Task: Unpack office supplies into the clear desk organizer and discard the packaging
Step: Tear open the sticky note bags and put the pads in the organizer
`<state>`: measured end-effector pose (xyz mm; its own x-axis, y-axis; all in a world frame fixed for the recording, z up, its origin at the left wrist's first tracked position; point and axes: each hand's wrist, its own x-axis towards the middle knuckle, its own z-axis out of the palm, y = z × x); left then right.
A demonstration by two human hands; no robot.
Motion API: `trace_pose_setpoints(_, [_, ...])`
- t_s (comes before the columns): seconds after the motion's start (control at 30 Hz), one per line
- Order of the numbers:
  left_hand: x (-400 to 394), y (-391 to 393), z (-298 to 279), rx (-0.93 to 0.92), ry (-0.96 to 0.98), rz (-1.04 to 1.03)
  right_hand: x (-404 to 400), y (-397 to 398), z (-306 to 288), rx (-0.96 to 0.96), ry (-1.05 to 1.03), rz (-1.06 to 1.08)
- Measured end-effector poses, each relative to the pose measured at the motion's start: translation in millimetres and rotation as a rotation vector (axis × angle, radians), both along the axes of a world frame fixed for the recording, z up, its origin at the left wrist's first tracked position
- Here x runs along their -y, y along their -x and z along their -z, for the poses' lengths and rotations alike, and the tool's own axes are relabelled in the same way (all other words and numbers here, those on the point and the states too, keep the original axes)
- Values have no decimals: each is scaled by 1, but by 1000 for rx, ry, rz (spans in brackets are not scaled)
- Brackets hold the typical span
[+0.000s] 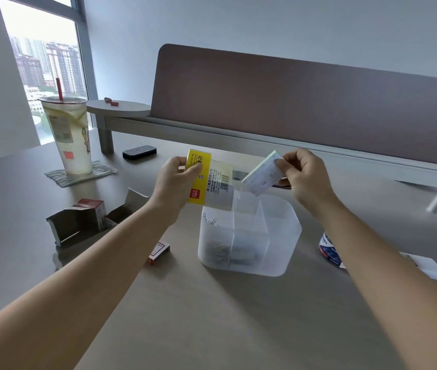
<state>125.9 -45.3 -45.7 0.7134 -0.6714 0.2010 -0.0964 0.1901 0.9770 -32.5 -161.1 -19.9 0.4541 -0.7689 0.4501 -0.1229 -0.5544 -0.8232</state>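
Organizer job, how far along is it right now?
Done: paper clips sit in the organizer, and an emptied carton lies open on the desk. In hand: the left hand holds a yellow packet; the right hand pinches a white pad above the organizer. Left: a small red box and a tape roll, plus discarding packaging.

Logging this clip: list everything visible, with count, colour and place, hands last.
clear desk organizer: one, frosted clear, desk centre, clips inside
yellow package: one, yellow and clear, above organizer
white item: one, white, above organizer
torn cartons: opened, grey and red, left
small red box: one, beside organizer
tape roll: one, blue-white, right
drink cup: one, pale, red straw, far left
black object: one, behind
partition: one, brown, rear
left hand: holds yellow package
right hand: pinches white item
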Motion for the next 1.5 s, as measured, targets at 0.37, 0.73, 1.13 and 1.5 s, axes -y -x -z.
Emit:
trace_pose_setpoints(0.37, [2, -15, 8, -46, -21, -9, 11, -24, 12, -525, 105, -156])
trace_pose_setpoints(0.73, [4, -9, 7, -73, -20, 19, 9, -31, 18, -588, 211, -98])
trace_pose_setpoints(1.13, [4, 10, 2, -170, 94, 81, -14, -15, 18, -192, 112, -202])
trace_pose_setpoints(1.5, [1, 11, 3, -129, 136, 153, -22, -16, 12, -163, -85, -322])
